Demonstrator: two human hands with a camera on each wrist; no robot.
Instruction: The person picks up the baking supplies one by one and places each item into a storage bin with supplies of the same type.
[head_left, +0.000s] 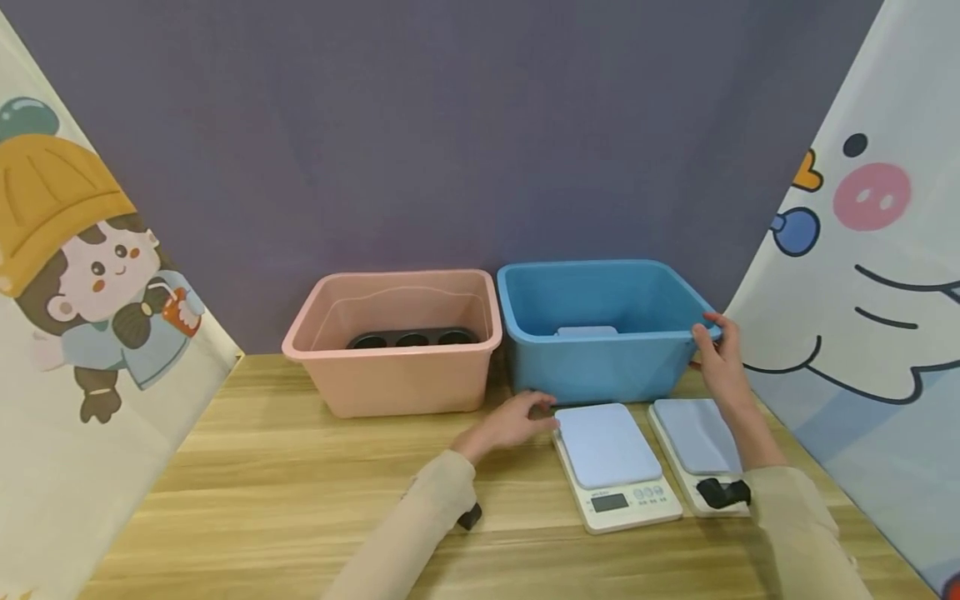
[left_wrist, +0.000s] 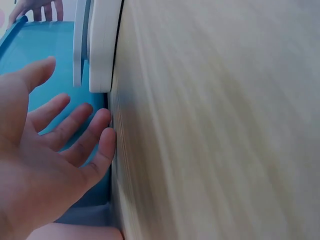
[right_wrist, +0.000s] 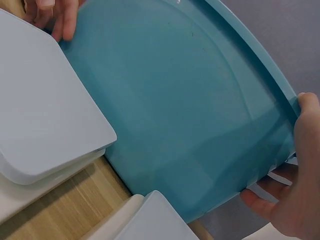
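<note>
A blue plastic tub (head_left: 600,350) stands at the back right of the wooden table (head_left: 300,492). My right hand (head_left: 716,350) grips the tub's right corner rim, thumb over the edge; the right wrist view shows that hand (right_wrist: 300,170) on the blue tub (right_wrist: 190,100). My left hand (head_left: 513,421) hovers open low in front of the tub, beside the far left corner of the left scale (head_left: 611,454). In the left wrist view its fingers (left_wrist: 75,135) are spread next to the tub wall (left_wrist: 45,50). A second scale (head_left: 697,442) lies under my right forearm.
A pink tub (head_left: 397,367) holding a black muffin tray (head_left: 412,338) stands left of the blue one. A pale blue slab (head_left: 587,331) lies inside the blue tub. Cartoon-printed curtains (head_left: 75,333) hang on both sides, with a purple backdrop behind.
</note>
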